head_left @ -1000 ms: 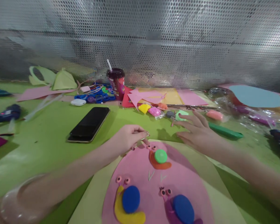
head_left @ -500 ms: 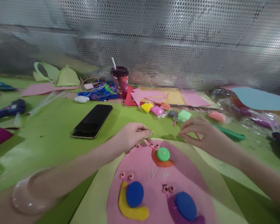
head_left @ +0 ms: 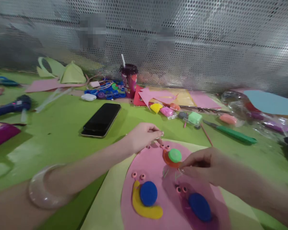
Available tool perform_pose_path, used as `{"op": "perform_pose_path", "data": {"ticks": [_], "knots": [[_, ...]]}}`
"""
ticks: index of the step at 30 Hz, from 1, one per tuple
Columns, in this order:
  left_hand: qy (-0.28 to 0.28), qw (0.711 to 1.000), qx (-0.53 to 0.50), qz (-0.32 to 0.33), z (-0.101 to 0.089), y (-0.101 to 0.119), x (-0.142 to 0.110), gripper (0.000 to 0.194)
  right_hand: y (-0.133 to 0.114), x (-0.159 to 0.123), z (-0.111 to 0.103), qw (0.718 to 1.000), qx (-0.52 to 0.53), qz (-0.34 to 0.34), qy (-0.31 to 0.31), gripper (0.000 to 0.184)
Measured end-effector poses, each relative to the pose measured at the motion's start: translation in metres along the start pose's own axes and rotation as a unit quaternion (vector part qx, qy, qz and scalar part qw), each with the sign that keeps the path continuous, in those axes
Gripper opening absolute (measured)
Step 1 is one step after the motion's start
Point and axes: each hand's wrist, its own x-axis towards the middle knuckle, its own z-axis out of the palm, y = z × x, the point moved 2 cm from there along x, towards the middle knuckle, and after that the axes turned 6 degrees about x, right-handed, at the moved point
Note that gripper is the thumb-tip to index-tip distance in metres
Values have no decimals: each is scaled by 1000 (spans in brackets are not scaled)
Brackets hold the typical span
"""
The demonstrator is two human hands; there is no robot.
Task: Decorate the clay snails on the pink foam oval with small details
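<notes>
A pink paper oval point(head_left: 156, 169) lies on a pale yellow sheet point(head_left: 110, 191) and bears clay snails. One is an orange snail with a bright green cap shell point(head_left: 175, 155), another is yellow with a blue shell point(head_left: 148, 193), and a purple one has a blue shell point(head_left: 200, 207). My left hand point(head_left: 146, 136) is pinched at the oval's top edge, above the orange snail's eyes; what it pinches is too small to tell. Beside the orange snail's tail, my right hand point(head_left: 204, 166) pinches low over thin pale green V-shaped strips point(head_left: 165, 172). Its fingertips' contents are unclear.
A black phone point(head_left: 102, 119) lies left of the sheet. Behind stand a lidded cup point(head_left: 129, 81), clay packets point(head_left: 167, 111) and paper scraps. A green craft knife point(head_left: 236, 134) and a thin pink stick point(head_left: 206, 134) lie to the right; a glue gun point(head_left: 12, 105) is far left.
My right hand has come down and toward me, from above the sheet's far edge to beside the orange snail. My left hand stays pinched at the oval's top. The view has shifted slightly.
</notes>
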Motion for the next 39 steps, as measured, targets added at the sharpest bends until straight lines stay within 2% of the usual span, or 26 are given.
{"op": "perform_pose_path", "data": {"ticks": [7, 13, 29, 39], "knots": [[-11, 1000, 9, 27, -1, -4, 0, 16, 3, -1, 17, 998, 37, 35, 22, 20], [-16, 999, 19, 37, -1, -7, 0, 18, 1, -6, 26, 992, 122, 41, 11, 22], [-23, 998, 45, 46, -1, -10, 1, 19, 12, -6, 34, 994, 78, 2, 71, 25], [-23, 997, 59, 52, -1, -10, 0, 21, 10, -4, 34, 995, 74, 2, 70, 25]]}}
